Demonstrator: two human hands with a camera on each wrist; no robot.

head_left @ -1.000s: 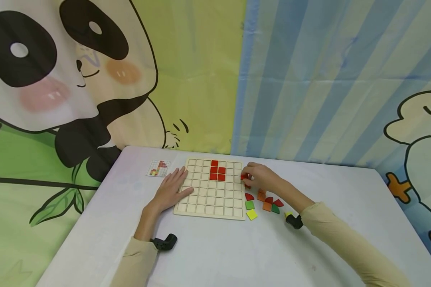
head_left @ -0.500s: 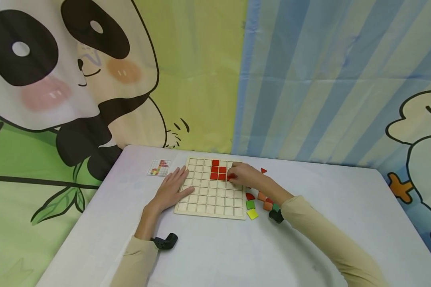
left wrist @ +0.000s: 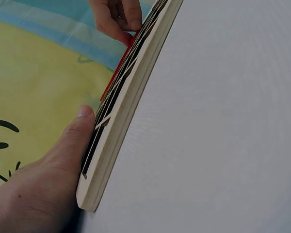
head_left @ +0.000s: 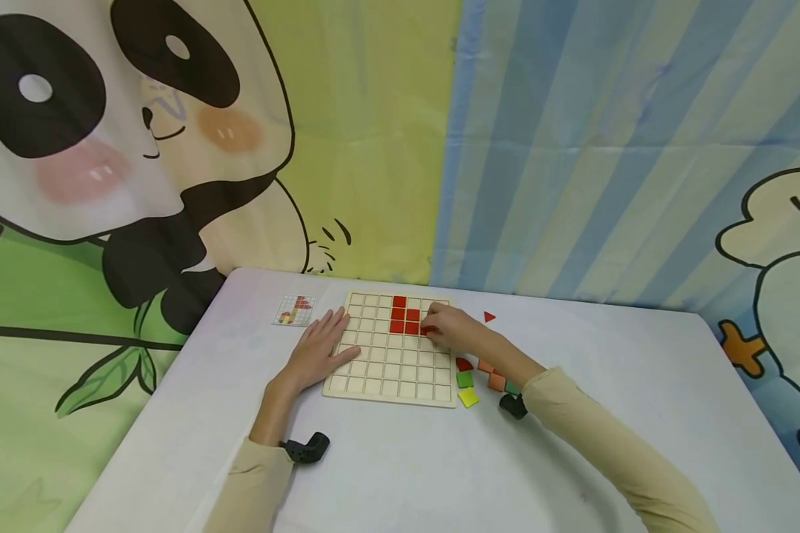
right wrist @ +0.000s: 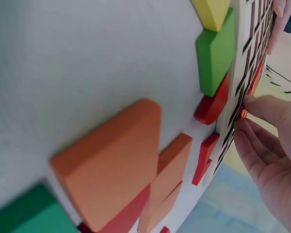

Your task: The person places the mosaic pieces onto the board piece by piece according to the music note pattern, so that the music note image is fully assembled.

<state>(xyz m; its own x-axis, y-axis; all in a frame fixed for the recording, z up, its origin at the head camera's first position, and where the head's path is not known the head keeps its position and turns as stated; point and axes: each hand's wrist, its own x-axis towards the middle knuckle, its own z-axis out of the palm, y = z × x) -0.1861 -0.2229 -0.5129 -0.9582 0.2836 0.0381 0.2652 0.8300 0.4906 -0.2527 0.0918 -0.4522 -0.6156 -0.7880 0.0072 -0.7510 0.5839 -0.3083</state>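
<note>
A wooden grid board [head_left: 387, 377] lies on the table, with several red squares [head_left: 398, 320] set in its upper cells. My left hand [head_left: 318, 348] rests spread along the board's left edge, its thumb reaching over the frame. Over the upper right cells, my right hand [head_left: 455, 328] pinches a red tile [right wrist: 243, 111] between thumb and fingers, right beside the placed squares. Fingers cover most of that tile, so its full outline is hidden. In the left wrist view, the left thumb [left wrist: 80, 128] lies against the board's side.
Right of the board lie a yellow square [head_left: 468, 397], a light green square [head_left: 464, 379], a red rounded piece [head_left: 464, 364] and orange squares [right wrist: 111, 165], partly under the right forearm. A red triangle [head_left: 490, 316] sits farther back. A printed pattern card [head_left: 295, 311] lies left of the board.
My right hand has moved left from the board's right edge onto the grid, carrying the red tile beside the red squares. The red triangle behind it has come into sight. The left hand stays put.
</note>
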